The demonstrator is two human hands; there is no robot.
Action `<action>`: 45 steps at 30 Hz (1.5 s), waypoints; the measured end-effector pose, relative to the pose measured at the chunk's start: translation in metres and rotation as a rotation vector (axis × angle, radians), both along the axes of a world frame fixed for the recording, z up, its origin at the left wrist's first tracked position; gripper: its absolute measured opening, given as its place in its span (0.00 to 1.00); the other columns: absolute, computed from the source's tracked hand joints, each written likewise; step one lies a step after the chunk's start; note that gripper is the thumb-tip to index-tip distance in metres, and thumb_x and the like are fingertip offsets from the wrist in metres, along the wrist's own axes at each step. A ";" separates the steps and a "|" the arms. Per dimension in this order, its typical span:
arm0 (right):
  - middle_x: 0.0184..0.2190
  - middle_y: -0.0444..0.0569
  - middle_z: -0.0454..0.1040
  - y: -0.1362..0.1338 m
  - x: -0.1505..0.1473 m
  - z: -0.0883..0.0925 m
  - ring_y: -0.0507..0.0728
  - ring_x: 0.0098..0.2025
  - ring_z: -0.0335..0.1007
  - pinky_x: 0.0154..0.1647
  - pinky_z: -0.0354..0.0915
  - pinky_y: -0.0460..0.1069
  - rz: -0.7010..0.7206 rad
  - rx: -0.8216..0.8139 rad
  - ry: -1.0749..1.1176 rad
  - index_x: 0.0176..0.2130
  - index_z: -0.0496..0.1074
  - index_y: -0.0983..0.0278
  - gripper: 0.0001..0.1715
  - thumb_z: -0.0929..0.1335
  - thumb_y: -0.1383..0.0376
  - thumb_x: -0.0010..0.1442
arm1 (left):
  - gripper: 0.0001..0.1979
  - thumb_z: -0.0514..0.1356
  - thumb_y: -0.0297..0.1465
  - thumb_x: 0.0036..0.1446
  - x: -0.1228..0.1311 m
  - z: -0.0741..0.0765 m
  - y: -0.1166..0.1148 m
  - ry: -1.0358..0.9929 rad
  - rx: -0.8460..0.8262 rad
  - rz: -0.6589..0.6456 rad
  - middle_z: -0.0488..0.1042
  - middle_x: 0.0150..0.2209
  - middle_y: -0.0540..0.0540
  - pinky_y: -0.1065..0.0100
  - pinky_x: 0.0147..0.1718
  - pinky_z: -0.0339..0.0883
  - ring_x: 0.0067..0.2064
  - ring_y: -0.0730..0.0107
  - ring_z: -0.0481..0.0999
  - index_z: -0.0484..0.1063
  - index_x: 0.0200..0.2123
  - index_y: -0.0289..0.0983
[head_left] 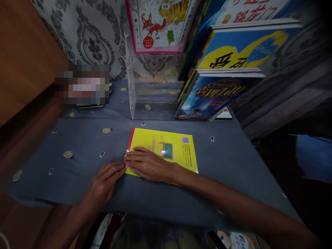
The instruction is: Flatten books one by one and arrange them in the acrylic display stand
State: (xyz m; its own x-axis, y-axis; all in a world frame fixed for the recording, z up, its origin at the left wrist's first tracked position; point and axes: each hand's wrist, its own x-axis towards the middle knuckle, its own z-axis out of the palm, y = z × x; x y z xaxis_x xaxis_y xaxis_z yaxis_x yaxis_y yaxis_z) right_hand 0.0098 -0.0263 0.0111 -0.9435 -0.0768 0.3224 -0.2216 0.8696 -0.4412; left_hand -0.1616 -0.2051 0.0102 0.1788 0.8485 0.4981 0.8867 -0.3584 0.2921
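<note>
A thin yellow book (176, 145) with a red spine lies flat on the blue-grey tablecloth (85, 152), back cover up. My right hand (147, 164) rests palm down on the book's near left part, fingers stretched flat toward the spine. My left hand (105, 181) lies on the cloth just left of the book, fingers extended, its fingertips touching the book's near left corner. Neither hand grips anything.
A clear acrylic book stand (155, 97) stands at the back of the table. Several large children's books (215, 93) lean against it on the right. A picture book (160, 24) sits atop the stand. A wooden panel (23, 58) is at left; patterned wall behind.
</note>
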 end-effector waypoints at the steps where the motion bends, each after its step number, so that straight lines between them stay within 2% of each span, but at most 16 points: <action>1: 0.59 0.55 0.75 -0.001 0.000 0.001 0.56 0.66 0.65 0.68 0.58 0.58 0.022 0.035 -0.020 0.56 0.73 0.66 0.18 0.61 0.66 0.73 | 0.27 0.52 0.17 0.64 0.003 -0.001 -0.002 -0.008 -0.001 0.020 0.80 0.49 0.41 0.63 0.52 0.72 0.53 0.64 0.77 0.68 0.62 0.41; 7: 0.65 0.54 0.69 0.016 -0.005 -0.003 0.57 0.70 0.58 0.72 0.53 0.58 0.022 0.119 -0.079 0.61 0.69 0.67 0.22 0.58 0.64 0.75 | 0.24 0.52 0.16 0.63 0.008 0.001 0.004 -0.044 0.009 0.047 0.80 0.45 0.43 0.65 0.47 0.74 0.49 0.66 0.78 0.72 0.57 0.40; 14: 0.68 0.56 0.62 0.050 -0.027 -0.006 0.59 0.71 0.54 0.74 0.48 0.62 -0.179 0.134 -0.168 0.66 0.63 0.67 0.26 0.60 0.61 0.74 | 0.20 0.52 0.16 0.63 0.010 0.004 0.006 -0.044 0.034 0.040 0.80 0.44 0.43 0.66 0.46 0.74 0.48 0.66 0.78 0.74 0.52 0.38; 20: 0.69 0.61 0.60 0.038 -0.036 -0.004 0.64 0.72 0.51 0.74 0.45 0.66 -0.347 0.157 -0.191 0.65 0.63 0.70 0.27 0.58 0.61 0.74 | 0.19 0.52 0.16 0.64 0.011 0.008 0.010 -0.030 0.008 0.043 0.79 0.42 0.44 0.66 0.45 0.73 0.47 0.67 0.77 0.73 0.51 0.39; 22: 0.69 0.62 0.59 0.032 -0.037 -0.006 0.64 0.73 0.50 0.74 0.42 0.67 -0.370 0.160 -0.177 0.66 0.63 0.71 0.27 0.58 0.63 0.73 | 0.18 0.51 0.17 0.64 0.012 0.010 0.017 0.027 -0.024 0.058 0.79 0.42 0.44 0.64 0.45 0.72 0.46 0.65 0.77 0.73 0.50 0.39; 25: 0.70 0.62 0.59 0.032 -0.036 -0.009 0.63 0.73 0.50 0.75 0.39 0.66 -0.366 0.119 -0.160 0.66 0.62 0.71 0.27 0.58 0.64 0.73 | 0.17 0.50 0.21 0.66 0.011 0.008 0.035 0.205 -0.113 0.108 0.77 0.49 0.40 0.58 0.46 0.72 0.50 0.58 0.75 0.71 0.53 0.37; 30: 0.67 0.59 0.64 0.044 -0.035 -0.014 0.59 0.71 0.55 0.73 0.47 0.65 -0.373 -0.117 -0.086 0.66 0.62 0.66 0.26 0.56 0.69 0.71 | 0.20 0.48 0.25 0.67 0.003 0.002 0.077 0.349 -0.170 0.134 0.71 0.58 0.34 0.52 0.51 0.70 0.57 0.52 0.72 0.65 0.60 0.33; 32: 0.66 0.59 0.66 0.047 -0.035 -0.014 0.58 0.71 0.57 0.73 0.48 0.65 -0.390 -0.180 -0.084 0.65 0.62 0.65 0.26 0.56 0.71 0.70 | 0.18 0.48 0.25 0.67 0.000 0.002 0.094 0.381 -0.198 0.136 0.72 0.57 0.33 0.51 0.52 0.70 0.57 0.52 0.72 0.66 0.58 0.33; 35: 0.67 0.59 0.64 0.045 -0.029 -0.010 0.57 0.71 0.55 0.74 0.48 0.62 -0.417 -0.193 -0.105 0.67 0.57 0.65 0.29 0.57 0.73 0.69 | 0.16 0.48 0.24 0.67 0.000 0.003 0.114 0.443 -0.231 0.136 0.75 0.51 0.33 0.50 0.52 0.69 0.52 0.52 0.75 0.70 0.52 0.31; 38: 0.70 0.61 0.59 0.039 -0.016 -0.007 0.59 0.73 0.50 0.74 0.48 0.60 -0.443 -0.167 -0.121 0.69 0.51 0.67 0.30 0.58 0.69 0.71 | 0.16 0.49 0.22 0.65 0.005 0.004 0.124 0.487 -0.221 0.159 0.74 0.52 0.31 0.50 0.51 0.69 0.53 0.49 0.74 0.70 0.52 0.30; 41: 0.71 0.63 0.55 0.035 0.004 -0.008 0.62 0.74 0.45 0.74 0.47 0.63 -0.467 -0.136 -0.143 0.70 0.51 0.67 0.31 0.59 0.64 0.72 | 0.18 0.49 0.22 0.65 0.012 0.008 0.126 0.548 -0.226 0.202 0.72 0.56 0.28 0.50 0.49 0.70 0.54 0.47 0.75 0.68 0.55 0.30; 45: 0.71 0.63 0.55 0.034 0.031 -0.008 0.64 0.74 0.45 0.73 0.49 0.65 -0.522 -0.118 -0.163 0.69 0.54 0.67 0.32 0.62 0.61 0.72 | 0.19 0.49 0.22 0.65 0.020 0.019 0.129 0.646 -0.281 0.230 0.74 0.51 0.31 0.53 0.42 0.71 0.45 0.49 0.78 0.68 0.57 0.30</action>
State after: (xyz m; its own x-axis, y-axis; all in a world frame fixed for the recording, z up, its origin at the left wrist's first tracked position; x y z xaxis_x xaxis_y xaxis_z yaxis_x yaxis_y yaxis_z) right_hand 0.0403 0.0072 0.0032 -0.8851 0.4414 0.1474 0.3041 0.7883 -0.5348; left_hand -0.1418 -0.0759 0.0295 0.1651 0.9799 0.1119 0.9566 -0.1315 -0.2600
